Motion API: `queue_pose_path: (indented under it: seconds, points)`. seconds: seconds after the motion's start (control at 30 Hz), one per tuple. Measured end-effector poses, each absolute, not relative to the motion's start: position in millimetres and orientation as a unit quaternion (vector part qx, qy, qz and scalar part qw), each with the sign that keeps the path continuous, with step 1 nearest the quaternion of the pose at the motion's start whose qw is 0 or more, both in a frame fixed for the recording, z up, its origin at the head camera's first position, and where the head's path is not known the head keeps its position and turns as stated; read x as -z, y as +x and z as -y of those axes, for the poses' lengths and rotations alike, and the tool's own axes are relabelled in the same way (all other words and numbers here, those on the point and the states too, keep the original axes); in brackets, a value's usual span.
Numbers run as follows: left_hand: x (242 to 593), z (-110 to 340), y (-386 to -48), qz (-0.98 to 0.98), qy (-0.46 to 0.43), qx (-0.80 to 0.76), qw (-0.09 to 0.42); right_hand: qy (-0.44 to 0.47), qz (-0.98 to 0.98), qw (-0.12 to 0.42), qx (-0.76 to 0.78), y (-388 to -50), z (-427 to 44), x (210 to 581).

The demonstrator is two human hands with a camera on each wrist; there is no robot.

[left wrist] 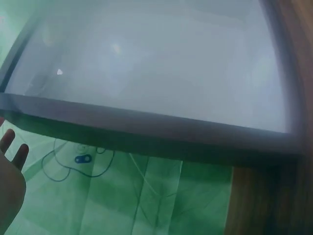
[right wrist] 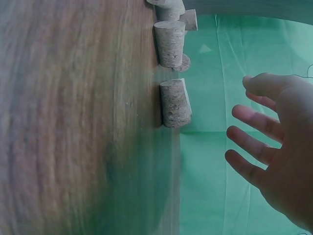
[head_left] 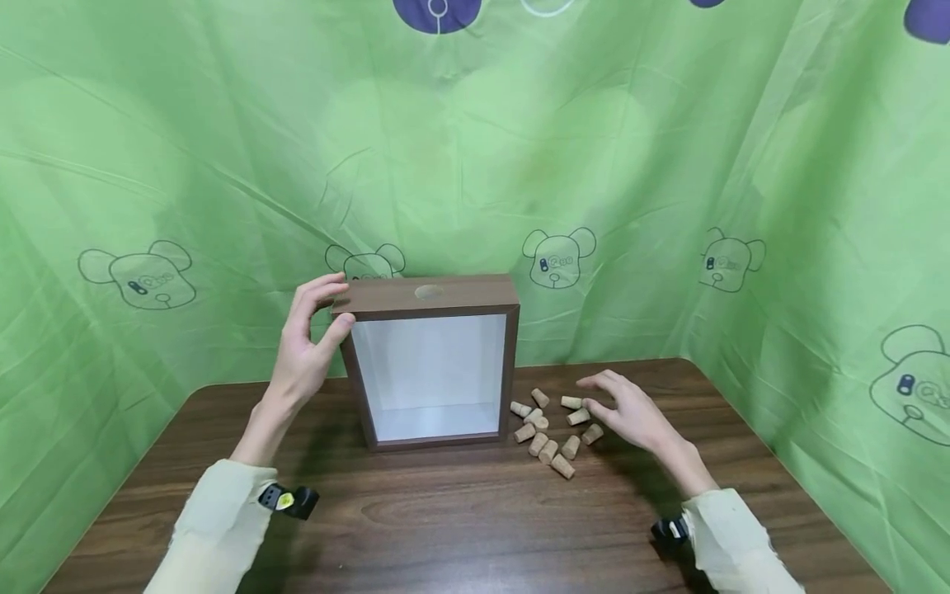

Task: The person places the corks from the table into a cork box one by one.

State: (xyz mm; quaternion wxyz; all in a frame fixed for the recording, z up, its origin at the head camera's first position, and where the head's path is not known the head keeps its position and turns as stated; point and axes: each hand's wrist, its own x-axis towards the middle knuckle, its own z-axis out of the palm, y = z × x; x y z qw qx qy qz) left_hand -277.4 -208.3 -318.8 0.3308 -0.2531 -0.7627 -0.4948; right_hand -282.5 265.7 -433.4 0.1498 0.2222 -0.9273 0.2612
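Note:
A brown shadow box frame (head_left: 475, 294) with a clear front and pale inside stands upright on the table; an oval spot, perhaps an opening, marks its top. My left hand (head_left: 300, 355) grips its upper left corner, thumb at the front edge and fingers over the top. In the left wrist view the frame (left wrist: 146, 125) fills most of the picture, with part of the hand (left wrist: 11, 188) at the left edge. Several cork stoppers (head_left: 562, 467) lie scattered right of the frame. Over their right side hovers my right hand (head_left: 634, 417), fingers loosely bent, apart from the nearest cork (right wrist: 175, 104) in the right wrist view.
The dark wooden table (head_left: 445, 528) carries the frame and corks. Green curtain (head_left: 460, 190) with bear drawings hangs behind the table and along its sides. A dark wrist device (head_left: 289, 500) sits at the left cuff, another (head_left: 670, 530) at the right.

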Motion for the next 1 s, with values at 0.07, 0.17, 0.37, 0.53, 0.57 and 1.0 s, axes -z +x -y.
queue_pose_path:
  seconds: [0.07, 0.17, 0.37, 0.53, 0.57, 1.0]
  points:
    - [316, 201, -276, 0.769, -0.247, 0.491, 0.326, 0.222, 0.924, 0.151, -0.273, -282, -264, 432]
    - [316, 191, -273, 0.761, -0.246, 0.5, 0.333, 0.222, 0.92, 0.147, -0.287, -283, -263, 432]
    - [325, 175, -281, 0.677, -0.28, 0.569, 0.372, 0.221, 0.919, 0.139, -0.297, -287, -262, 438]
    - [332, 167, -291, 0.619, -0.295, 0.602, 0.41, 0.226, 0.916, 0.135, -0.303, -297, -260, 441]
    - [333, 166, -292, 0.611, -0.295, 0.606, 0.416, 0.229, 0.916, 0.132, -0.303, -299, -260, 441]
    - [335, 161, -293, 0.597, -0.29, 0.612, 0.43, 0.232, 0.923, 0.071, -0.299, -321, -274, 455]
